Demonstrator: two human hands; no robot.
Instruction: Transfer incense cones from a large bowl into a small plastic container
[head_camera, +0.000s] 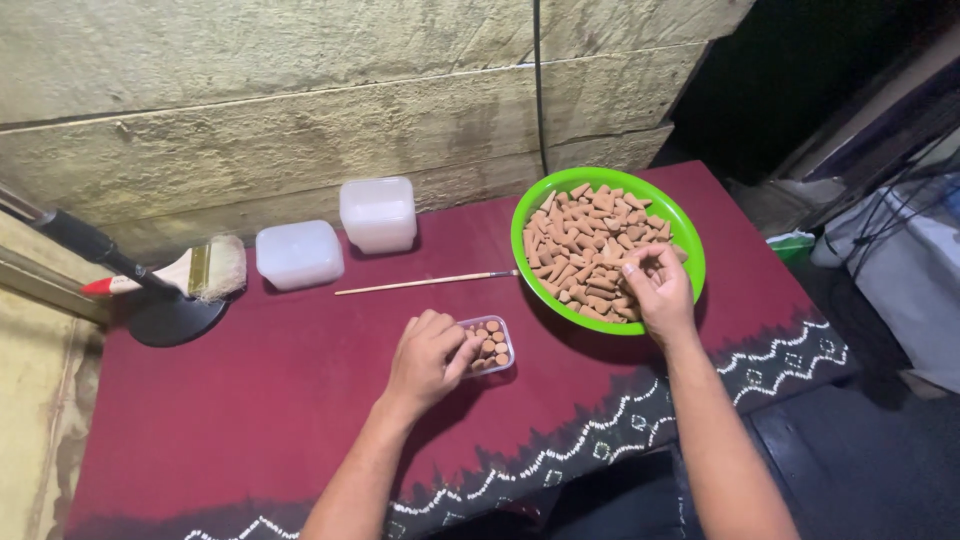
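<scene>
Small brown cones (590, 240) — short, tapered, matte like pressed clay or incense — fill a bright green bowl (530, 215) at the right of centre in the frame, on a dark red cloth (250, 400) with a white zigzag border. I see my right hand (660, 290) over the near rim of that bowl, fingers pinched narrow on what looks like one cone or two; I cannot tell the exact count. My left hand (430, 360) sits at the middle of the frame, loosely curled around the side of a small clear plastic box (490, 345), steadying it. Inside the box, cones stand on end in neat rows, their round bases up, and they cover most of what shows — I judge it close to full, though my fingers hide its left part. The bowl is heaped, so plenty remains. Two cloudy white lidded tubs (340, 235) wait at the upper left of centre, contents hidden. A thin wooden stick (425, 284) lies between them and the bowl, and a paintbrush (190, 272) rests at the left edge.
</scene>
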